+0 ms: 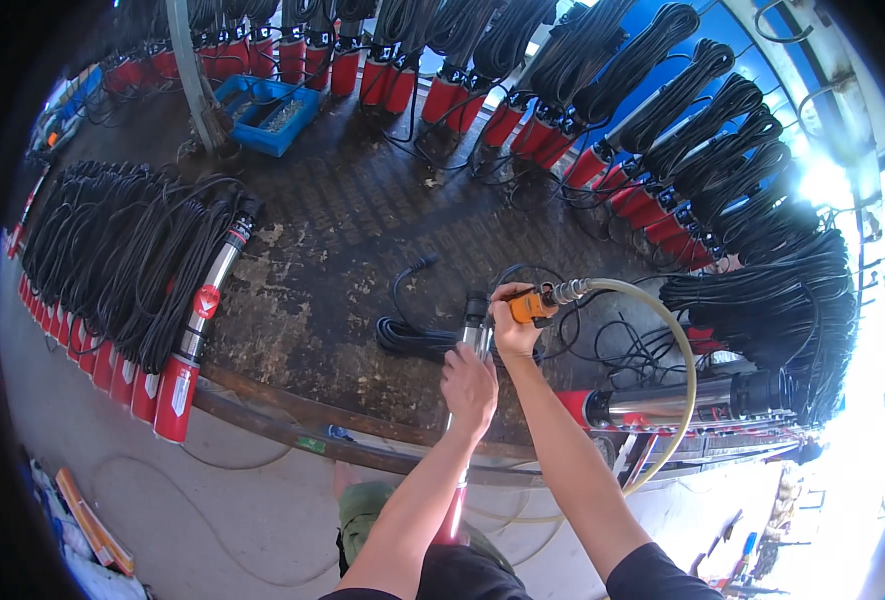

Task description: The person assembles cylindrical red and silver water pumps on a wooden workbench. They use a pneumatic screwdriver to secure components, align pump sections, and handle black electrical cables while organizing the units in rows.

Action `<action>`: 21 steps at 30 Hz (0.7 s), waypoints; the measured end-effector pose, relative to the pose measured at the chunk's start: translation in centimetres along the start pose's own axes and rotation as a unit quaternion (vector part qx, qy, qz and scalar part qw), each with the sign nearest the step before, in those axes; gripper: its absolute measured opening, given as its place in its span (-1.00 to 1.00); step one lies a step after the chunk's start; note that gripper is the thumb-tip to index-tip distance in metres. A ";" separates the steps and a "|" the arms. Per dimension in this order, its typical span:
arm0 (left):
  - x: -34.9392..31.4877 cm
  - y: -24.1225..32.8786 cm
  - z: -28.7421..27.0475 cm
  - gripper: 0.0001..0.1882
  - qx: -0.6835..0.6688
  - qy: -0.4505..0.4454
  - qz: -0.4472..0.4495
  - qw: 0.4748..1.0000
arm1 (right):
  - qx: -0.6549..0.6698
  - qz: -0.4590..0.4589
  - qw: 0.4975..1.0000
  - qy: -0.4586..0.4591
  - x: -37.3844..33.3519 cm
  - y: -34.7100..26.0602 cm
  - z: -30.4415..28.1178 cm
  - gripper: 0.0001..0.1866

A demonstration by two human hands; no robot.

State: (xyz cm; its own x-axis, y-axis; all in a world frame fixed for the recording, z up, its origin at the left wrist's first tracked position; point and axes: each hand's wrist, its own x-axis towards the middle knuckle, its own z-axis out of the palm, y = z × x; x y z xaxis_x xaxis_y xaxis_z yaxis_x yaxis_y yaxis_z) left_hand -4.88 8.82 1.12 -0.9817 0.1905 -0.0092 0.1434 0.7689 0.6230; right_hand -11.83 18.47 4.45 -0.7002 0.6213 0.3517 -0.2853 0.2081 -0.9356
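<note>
My left hand [471, 393] is wrapped round the steel tube of a slim submersible pump [474, 322]. The pump slants over the table's front edge, with its black-capped end on the table side and its red end down by my legs. In my right hand [513, 328] is an orange air tool [531, 306], held right beside the pump's black cap. A pale air hose [687, 370] runs from its metal coupling and curves down to the right. What the tool's tip touches is hidden by my fingers. A coil of black cable [418, 338] lies left of the pump.
Finished-looking pumps with coiled cables [178, 385] lie in a row at the left edge. More red-ended pumps [443, 98] stand along the far side and right. A blue bin [275, 128] sits beside a metal post [191, 75]. Loose cable [628, 345] tangles on the worn tabletop [313, 300].
</note>
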 end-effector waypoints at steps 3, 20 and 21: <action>0.1 -0.2 -0.2 -0.45 -0.004 0.001 -0.001 1.000 | -0.006 -0.007 1.000 -0.025 0.0 -0.2 0.3 -0.87; -0.3 0.2 -0.5 -0.45 0.076 0.003 0.006 0.997 | -0.071 -0.013 0.997 -0.013 0.1 0.1 0.6 -0.85; -0.5 0.2 -0.3 -0.46 0.095 0.030 0.012 0.995 | -0.054 -0.011 0.998 0.009 0.1 0.1 0.7 -0.85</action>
State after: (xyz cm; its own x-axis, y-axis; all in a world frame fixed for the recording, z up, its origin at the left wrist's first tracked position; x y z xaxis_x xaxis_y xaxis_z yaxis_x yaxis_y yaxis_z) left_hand -4.40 8.69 1.52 -0.9825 0.1783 0.0533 0.1825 0.8670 0.4637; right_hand -12.37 18.06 4.41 -0.6820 0.6289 0.3733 -0.2287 0.3014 -0.9257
